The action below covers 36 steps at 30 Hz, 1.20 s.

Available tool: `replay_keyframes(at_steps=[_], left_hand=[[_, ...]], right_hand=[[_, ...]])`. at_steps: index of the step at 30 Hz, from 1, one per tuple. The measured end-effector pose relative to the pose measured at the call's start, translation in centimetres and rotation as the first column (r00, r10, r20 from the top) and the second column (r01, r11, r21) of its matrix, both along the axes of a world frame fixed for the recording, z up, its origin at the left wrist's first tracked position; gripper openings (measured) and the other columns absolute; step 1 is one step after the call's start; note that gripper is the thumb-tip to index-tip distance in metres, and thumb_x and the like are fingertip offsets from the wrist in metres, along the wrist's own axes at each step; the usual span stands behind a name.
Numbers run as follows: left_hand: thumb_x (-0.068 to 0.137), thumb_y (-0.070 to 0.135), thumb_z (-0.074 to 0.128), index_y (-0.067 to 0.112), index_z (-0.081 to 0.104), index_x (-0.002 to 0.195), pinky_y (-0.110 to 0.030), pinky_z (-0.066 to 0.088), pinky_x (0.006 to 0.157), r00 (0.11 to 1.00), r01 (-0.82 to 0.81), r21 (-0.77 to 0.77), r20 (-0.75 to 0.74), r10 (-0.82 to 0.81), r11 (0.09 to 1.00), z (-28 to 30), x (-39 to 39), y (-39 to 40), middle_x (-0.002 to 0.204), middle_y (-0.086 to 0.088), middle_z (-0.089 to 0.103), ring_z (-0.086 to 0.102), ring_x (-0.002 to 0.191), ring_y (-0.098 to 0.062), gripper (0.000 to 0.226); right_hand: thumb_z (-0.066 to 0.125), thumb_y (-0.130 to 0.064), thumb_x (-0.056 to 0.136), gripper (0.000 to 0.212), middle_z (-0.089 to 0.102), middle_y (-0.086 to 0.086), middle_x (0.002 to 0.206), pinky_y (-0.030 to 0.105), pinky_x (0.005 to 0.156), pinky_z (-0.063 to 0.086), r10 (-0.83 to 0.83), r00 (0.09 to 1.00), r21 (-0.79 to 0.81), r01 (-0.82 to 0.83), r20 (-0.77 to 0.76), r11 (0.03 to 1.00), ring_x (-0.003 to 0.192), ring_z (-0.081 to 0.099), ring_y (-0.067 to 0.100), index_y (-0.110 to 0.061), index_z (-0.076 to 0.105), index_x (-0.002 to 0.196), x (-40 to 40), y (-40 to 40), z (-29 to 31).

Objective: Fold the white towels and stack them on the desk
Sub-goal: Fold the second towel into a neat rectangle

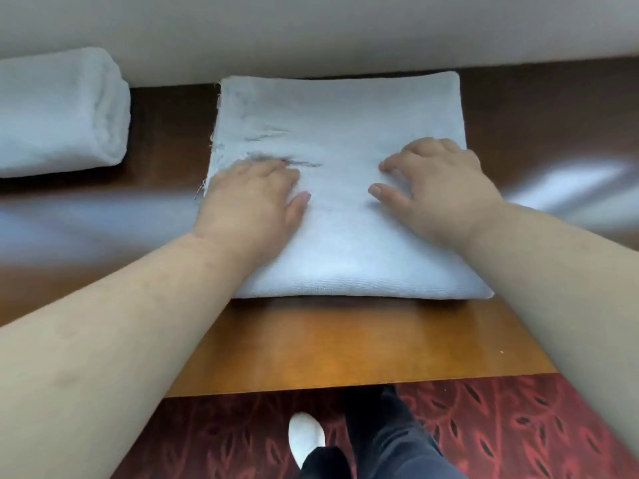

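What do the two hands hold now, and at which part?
Nothing is gripped. Both hands lie flat on top of the folded towel on the desk: the left hand near its left edge, the right hand right of its middle.

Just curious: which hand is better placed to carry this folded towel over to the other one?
Probably the left hand: it presses the flat folded white towel on the side facing the rolled white towel.

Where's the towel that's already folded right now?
In the head view the already folded towel lies at the far left of the desk, against the wall, apart from the flat towel that both hands press in the middle.
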<state>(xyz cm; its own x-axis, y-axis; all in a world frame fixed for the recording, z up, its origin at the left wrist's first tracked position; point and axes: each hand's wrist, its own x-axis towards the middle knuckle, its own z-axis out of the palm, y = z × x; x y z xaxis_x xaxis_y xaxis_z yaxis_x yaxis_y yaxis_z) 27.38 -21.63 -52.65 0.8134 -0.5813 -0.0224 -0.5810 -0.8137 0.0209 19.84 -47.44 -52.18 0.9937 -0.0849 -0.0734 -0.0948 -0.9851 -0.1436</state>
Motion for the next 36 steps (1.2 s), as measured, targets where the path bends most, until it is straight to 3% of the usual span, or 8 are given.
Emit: replay_keyframes(at_steps=[2,6,12,18,22,26,32,36], left_hand=[[0.094,0.054,0.03,0.028,0.06,0.129,-0.045,0.035,0.103,0.997,0.036,-0.152,0.078,-0.025,0.988,0.6,1.1,-2.0,0.136,-0.001,0.058,0.05,0.126,-0.028,0.053],[0.096,0.06,0.026,0.031,0.02,0.155,-0.05,0.006,0.12,0.989,-0.077,0.053,-0.121,0.083,0.996,-0.5,4.4,-4.6,0.164,-0.006,0.013,0.007,0.15,-0.028,0.065],[0.093,0.061,0.026,0.023,0.047,0.143,-0.047,0.029,0.112,0.993,-0.114,-0.164,-0.034,0.109,0.98,-0.2,7.1,-5.4,0.153,-0.013,0.039,0.034,0.14,-0.033,0.066],[0.093,0.067,0.023,0.031,0.01,0.156,-0.048,0.004,0.121,0.972,-0.19,0.097,-0.123,0.201,0.977,-2.4,9.9,-4.4,0.165,-0.01,0.006,0.004,0.15,-0.033,0.074],[0.097,0.058,0.031,0.026,0.015,0.157,-0.049,0.007,0.121,0.966,-0.208,-0.069,-0.169,0.194,0.976,-1.0,8.7,-4.4,0.163,-0.012,0.013,0.009,0.15,-0.033,0.069],[0.097,0.051,0.032,0.026,0.032,0.152,-0.041,0.016,0.12,0.989,-0.01,-0.333,-0.145,-0.041,0.943,1.6,1.4,-0.8,0.159,-0.006,0.029,0.021,0.148,-0.024,0.061],[0.085,0.076,0.015,0.035,0.007,0.156,-0.041,-0.002,0.121,0.948,0.177,0.055,-0.28,-0.155,0.983,-0.6,-7.2,5.4,0.165,0.001,0.0,-0.008,0.151,-0.017,0.082],[0.08,0.084,0.019,0.04,-0.005,0.154,-0.041,-0.005,0.12,0.956,0.164,0.013,-0.248,-0.155,0.986,-1.7,-7.0,5.3,0.164,0.006,-0.006,-0.014,0.15,-0.015,0.089]], right_hand=[[0.028,-0.072,0.087,0.068,0.049,0.005,0.142,0.049,0.105,0.033,-0.026,0.998,0.0,0.026,0.058,1.0,0.132,0.041,0.03,-0.03,0.055,0.132,2.6,-0.2,0.3],[0.027,-0.07,0.094,0.078,0.007,0.004,0.167,0.053,0.122,0.009,-0.117,0.989,0.016,0.119,-0.087,0.993,0.153,0.002,0.025,-0.029,0.013,0.158,4.9,-2.0,-1.2],[0.021,-0.079,0.086,0.079,0.047,0.008,0.146,0.056,0.109,0.025,-0.156,0.986,-0.048,0.159,0.058,0.986,0.136,0.038,0.034,-0.028,0.051,0.139,8.0,-4.0,-0.5],[0.024,-0.078,0.088,0.087,0.01,0.005,0.167,0.053,0.123,0.006,-0.199,0.976,0.117,0.209,-0.094,0.971,0.153,0.001,0.026,-0.027,0.017,0.158,8.7,-6.4,-2.9],[0.028,-0.07,0.094,0.081,0.003,0.007,0.167,0.056,0.121,-0.002,-0.218,0.976,0.081,0.219,-0.029,0.972,0.154,-0.003,0.025,-0.023,0.014,0.159,7.4,-5.2,-1.4],[0.018,-0.07,0.095,0.079,0.012,0.006,0.167,0.045,0.122,0.006,-0.09,0.993,0.241,0.069,0.077,0.968,0.153,0.006,0.021,-0.02,0.024,0.157,0.2,-1.7,1.3],[0.008,-0.082,0.085,0.097,-0.003,0.001,0.167,0.046,0.124,0.007,0.077,0.967,0.095,-0.055,-0.242,0.994,0.153,-0.009,0.016,-0.022,0.006,0.16,-11.3,-0.1,-0.4],[0.014,-0.089,0.08,0.104,-0.005,-0.003,0.165,0.047,0.123,0.003,0.049,0.992,0.054,-0.043,-0.114,0.998,0.148,-0.013,0.009,-0.022,0.008,0.159,-12.0,-0.3,-1.7]])
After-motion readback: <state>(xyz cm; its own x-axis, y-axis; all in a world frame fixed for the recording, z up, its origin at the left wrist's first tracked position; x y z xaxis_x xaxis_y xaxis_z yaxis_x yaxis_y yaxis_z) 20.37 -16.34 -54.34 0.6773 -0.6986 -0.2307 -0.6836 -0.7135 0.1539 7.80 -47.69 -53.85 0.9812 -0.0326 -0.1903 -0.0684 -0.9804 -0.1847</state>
